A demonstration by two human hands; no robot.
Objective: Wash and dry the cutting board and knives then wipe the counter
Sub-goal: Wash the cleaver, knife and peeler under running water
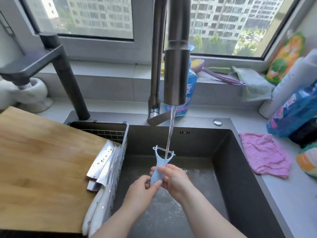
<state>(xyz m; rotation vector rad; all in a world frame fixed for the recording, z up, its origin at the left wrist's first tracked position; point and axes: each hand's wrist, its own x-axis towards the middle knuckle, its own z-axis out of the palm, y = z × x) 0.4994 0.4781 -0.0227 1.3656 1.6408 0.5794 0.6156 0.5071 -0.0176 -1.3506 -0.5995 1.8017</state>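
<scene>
Head view had the pale blue peeler point(158, 164) upright over the middle of the sink point(231, 169), blade end far. The stream point(171, 131) from the faucet point(176, 74) struck its blade bar and ran down the handle. The left hand point(144, 188) pinched the handle's near end and the right hand point(175, 179) curled round it, so neither hung loose. To rinse it well, I'd say turn the head so both faces flush, fingers off the edge. It looked slim, plastic and Y-shaped, with a thin metal blade. Left of the basin, wet knives point(103, 162) lay on the wooden cutting board point(42, 160). A pink cloth point(264, 155) sat on the counter point(291, 194) to the right.
</scene>
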